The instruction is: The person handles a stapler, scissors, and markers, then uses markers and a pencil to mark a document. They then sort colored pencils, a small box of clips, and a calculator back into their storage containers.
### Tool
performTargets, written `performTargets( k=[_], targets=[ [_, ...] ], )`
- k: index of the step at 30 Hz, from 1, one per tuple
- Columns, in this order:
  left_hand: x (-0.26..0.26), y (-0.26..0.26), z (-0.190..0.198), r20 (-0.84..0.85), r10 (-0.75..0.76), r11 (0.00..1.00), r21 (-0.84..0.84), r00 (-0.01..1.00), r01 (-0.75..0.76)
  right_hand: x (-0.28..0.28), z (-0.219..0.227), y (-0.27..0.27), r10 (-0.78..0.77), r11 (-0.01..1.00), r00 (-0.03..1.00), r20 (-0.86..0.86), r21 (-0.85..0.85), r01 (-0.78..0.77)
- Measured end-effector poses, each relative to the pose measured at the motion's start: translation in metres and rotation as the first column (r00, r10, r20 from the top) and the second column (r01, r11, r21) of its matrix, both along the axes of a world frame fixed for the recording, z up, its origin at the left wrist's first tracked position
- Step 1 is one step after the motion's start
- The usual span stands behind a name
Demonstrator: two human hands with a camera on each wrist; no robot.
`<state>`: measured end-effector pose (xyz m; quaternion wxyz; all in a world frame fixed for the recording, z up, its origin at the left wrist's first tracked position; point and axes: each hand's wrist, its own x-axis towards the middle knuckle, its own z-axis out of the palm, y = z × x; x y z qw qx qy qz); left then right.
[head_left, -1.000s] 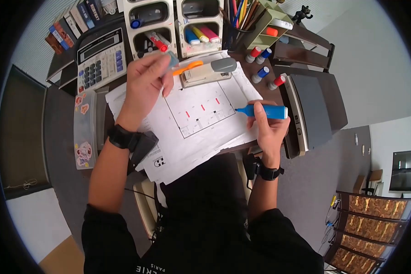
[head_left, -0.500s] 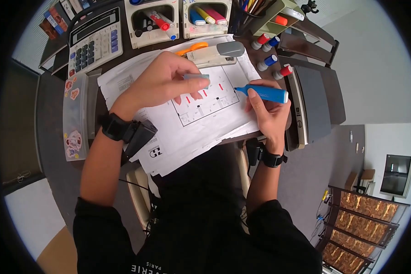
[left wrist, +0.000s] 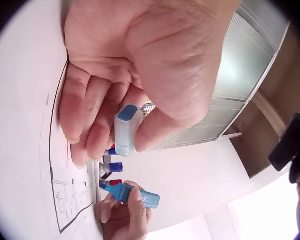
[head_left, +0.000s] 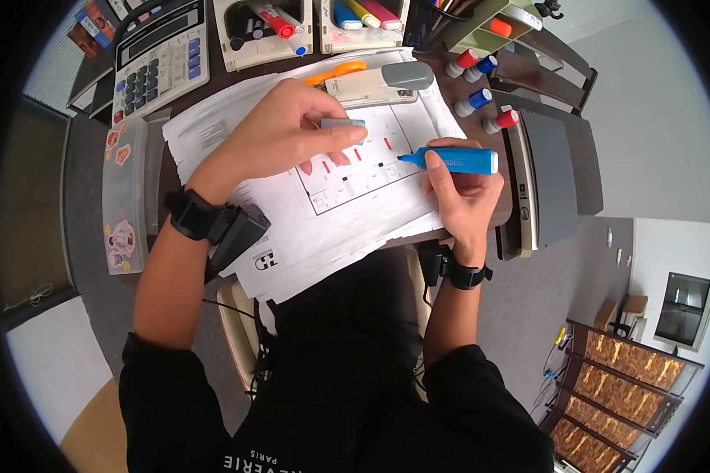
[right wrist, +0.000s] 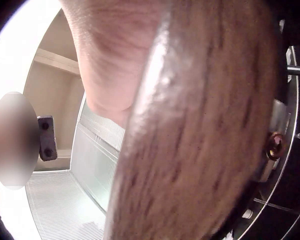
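My left hand [head_left: 280,134] pinches a small translucent highlighter cap [left wrist: 126,135] with a blue end between thumb and fingers, above a printed floor plan. In my right hand [head_left: 461,201] is a blue highlighter [head_left: 467,162], uncapped, its dark tip pointing left over the right edge of the drawing. The paper sheet [head_left: 355,232] under both hands carries a black outline and several short red strokes. In the right wrist view the desk edge [right wrist: 185,150] fills most of the picture, and only the base of the hand shows; the highlighter is hidden there.
Behind the left hand lie a stapler [head_left: 371,88] and orange-handled scissors [head_left: 335,72]. Capped red and blue markers [head_left: 475,102] stand at the right, beside a dark grey device [head_left: 548,177]. A calculator [head_left: 162,67] and a stickered plastic box [head_left: 125,197] are at left; pen holders [head_left: 264,59] line the back.
My left hand has come right and toward me with the cap, from near the pen holders to over the drawing. The right hand keeps its hold on the highlighter. The head view has shifted slightly.
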<state>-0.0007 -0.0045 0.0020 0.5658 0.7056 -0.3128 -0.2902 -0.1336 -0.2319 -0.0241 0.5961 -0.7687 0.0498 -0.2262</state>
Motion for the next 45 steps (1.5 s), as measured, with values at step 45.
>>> performTargets(
  k=[45],
  targets=[
    [-0.0025,0.0009,0.0036,0.006,-0.003,1.0,-0.025,1.0,0.003,-0.0003,-0.0001,0.0004,-0.013,0.995,0.999,-0.031,-0.101,0.01]
  ],
)
